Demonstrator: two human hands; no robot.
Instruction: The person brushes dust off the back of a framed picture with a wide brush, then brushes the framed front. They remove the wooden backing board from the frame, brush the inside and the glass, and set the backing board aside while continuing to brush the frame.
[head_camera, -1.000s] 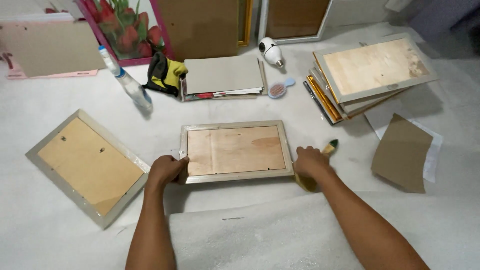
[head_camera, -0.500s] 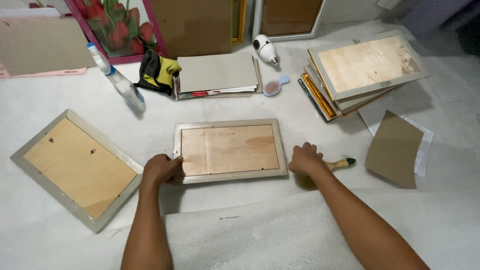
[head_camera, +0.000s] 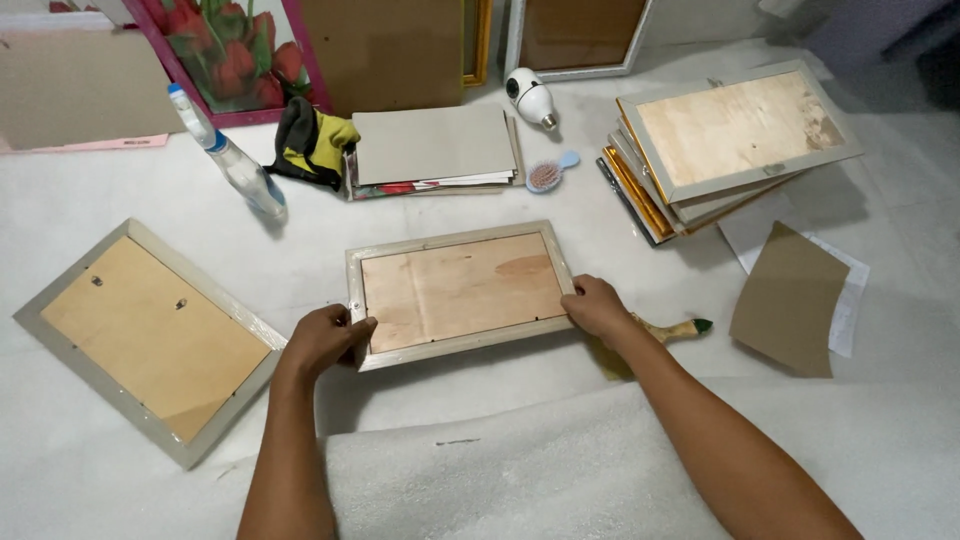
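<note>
The white work surface (head_camera: 120, 190) gives you open room only toward yourself; a bigger frame (head_camera: 150, 335) lies left, a frame stack (head_camera: 730, 140) right. The face-down picture frame (head_camera: 462, 292) sits centred. Keep your left hand (head_camera: 322, 340) and right hand (head_camera: 595, 305) curled on its short ends, gripping evenly, clear of the paintbrush (head_camera: 672, 329).

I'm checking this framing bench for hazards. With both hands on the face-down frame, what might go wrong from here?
The paintbrush lies right beside the right hand; sliding the frame that way may knock it or smear it, if it is wet. The left hand grips only the frame's corner, so lifting from there might let the frame twist or slip. The spray bottle lying behind the frame could roll if bumped.
</note>
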